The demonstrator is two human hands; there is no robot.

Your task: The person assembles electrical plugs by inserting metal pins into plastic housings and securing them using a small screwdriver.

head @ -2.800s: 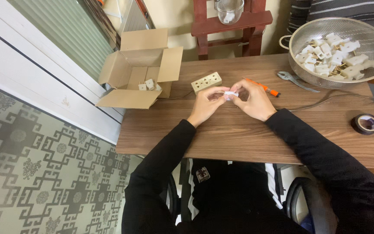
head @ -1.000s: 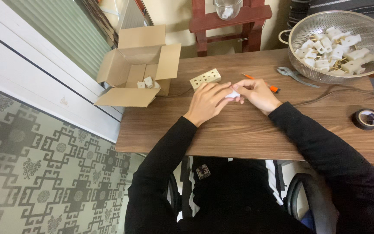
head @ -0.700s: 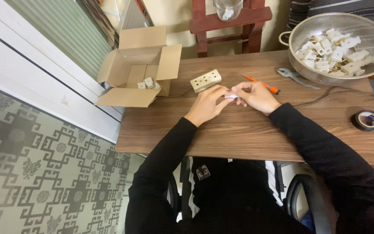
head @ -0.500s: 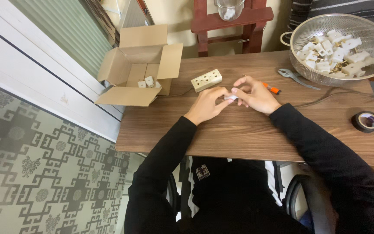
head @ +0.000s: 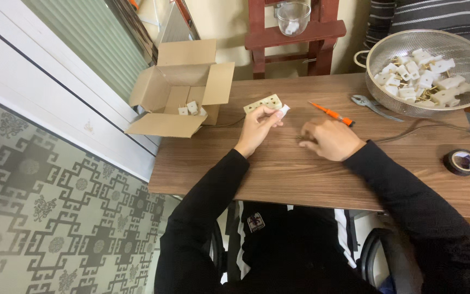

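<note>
My left hand (head: 256,128) holds a small white plastic part (head: 283,111) between its fingertips, just in front of a cream socket strip (head: 262,103) lying on the wooden table (head: 278,169). My right hand (head: 328,139) rests knuckles-up on the table to the right, fingers curled over something small and dark that I cannot make out. An orange-handled screwdriver (head: 330,113) lies just beyond my right hand.
An open cardboard box (head: 179,87) with a few white parts sits at the table's far left. A metal colander (head: 430,71) full of white parts stands far right, pliers (head: 371,104) beside it. A black tape roll (head: 462,161) lies at the right. A red wooden stool (head: 295,32) stands behind.
My hands, joined on the white part before, have separated. The left hand has carried the part toward the socket strip; the right has dropped to the table.
</note>
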